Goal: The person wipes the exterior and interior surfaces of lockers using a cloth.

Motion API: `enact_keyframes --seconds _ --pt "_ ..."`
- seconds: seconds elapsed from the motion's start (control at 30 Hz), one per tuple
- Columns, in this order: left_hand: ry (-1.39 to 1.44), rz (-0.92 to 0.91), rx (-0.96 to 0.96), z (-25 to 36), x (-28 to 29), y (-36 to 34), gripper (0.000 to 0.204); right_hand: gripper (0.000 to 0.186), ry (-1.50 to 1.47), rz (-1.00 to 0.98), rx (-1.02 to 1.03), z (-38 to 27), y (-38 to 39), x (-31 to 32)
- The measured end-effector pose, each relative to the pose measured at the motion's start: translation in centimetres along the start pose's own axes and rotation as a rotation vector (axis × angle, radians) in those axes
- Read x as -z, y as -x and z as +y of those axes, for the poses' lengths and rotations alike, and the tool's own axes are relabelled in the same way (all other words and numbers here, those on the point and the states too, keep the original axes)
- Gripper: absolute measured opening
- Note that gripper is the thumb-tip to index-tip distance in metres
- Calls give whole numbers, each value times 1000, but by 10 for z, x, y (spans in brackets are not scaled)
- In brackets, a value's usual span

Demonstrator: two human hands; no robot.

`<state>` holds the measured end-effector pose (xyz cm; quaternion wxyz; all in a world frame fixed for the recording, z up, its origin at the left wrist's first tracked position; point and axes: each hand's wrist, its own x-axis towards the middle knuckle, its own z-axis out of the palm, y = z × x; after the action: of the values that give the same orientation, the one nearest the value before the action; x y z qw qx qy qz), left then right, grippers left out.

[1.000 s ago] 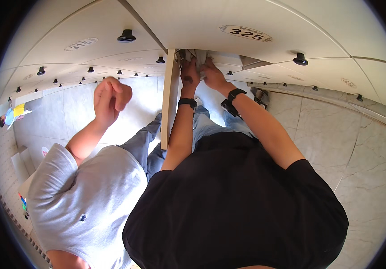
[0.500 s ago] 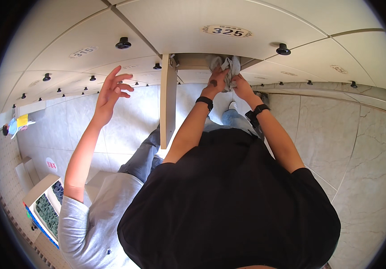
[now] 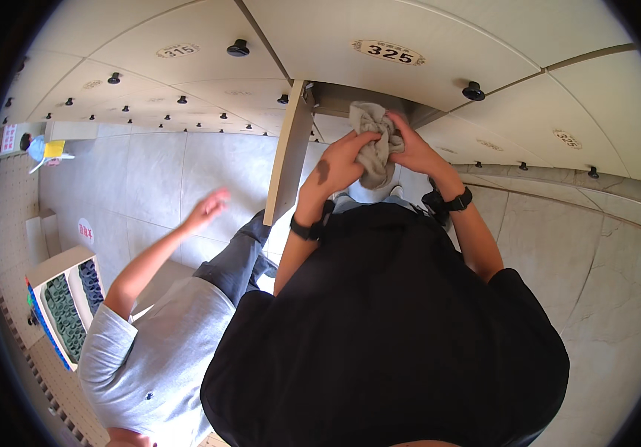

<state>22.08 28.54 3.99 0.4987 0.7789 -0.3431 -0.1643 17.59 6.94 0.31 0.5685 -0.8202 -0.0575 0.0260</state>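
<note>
A crumpled grey cloth is bunched between both hands, held up just in front of the open locker compartment, whose door stands swung out to the left. The left hand clasps the cloth from its left side, fingers curled closed into the fabric, the back of the hand facing the camera with a dark mark on it. The right hand grips the cloth from the right, its fingers wrapped over the top folds. Both forearms rise steeply from the black shirt, elbows bent and close to the body; each wrist carries a dark band.

The lower part of the cloth is covered by the palms, so its full shape cannot be made out. The inside of the compartment is shadowed and mostly hidden behind the hands.

To the left, another person in a grey shirt stretches one arm out, the hand open with fingers spread, touching nothing. That person's head is cut off at the lower edge. Rows of closed locker doors with dark knobs surround the open one.
</note>
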Motion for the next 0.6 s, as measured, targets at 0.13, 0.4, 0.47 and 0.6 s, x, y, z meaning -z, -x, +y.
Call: enact_keyframes --seconds 0.13,0.4,0.47,0.6 --pt "-199 178 -8 57 53 41 60 65 112 -86 175 -92 -26 -6" --pt "-735 312 411 8 64 82 58 58 665 146 466 -80 -103 -104" --pt "-550 346 557 11 62 118 53 56 633 104 503 -89 -93 -124" --pt "-153 167 777 -28 65 182 44 50 563 -79 567 -97 -61 -135"
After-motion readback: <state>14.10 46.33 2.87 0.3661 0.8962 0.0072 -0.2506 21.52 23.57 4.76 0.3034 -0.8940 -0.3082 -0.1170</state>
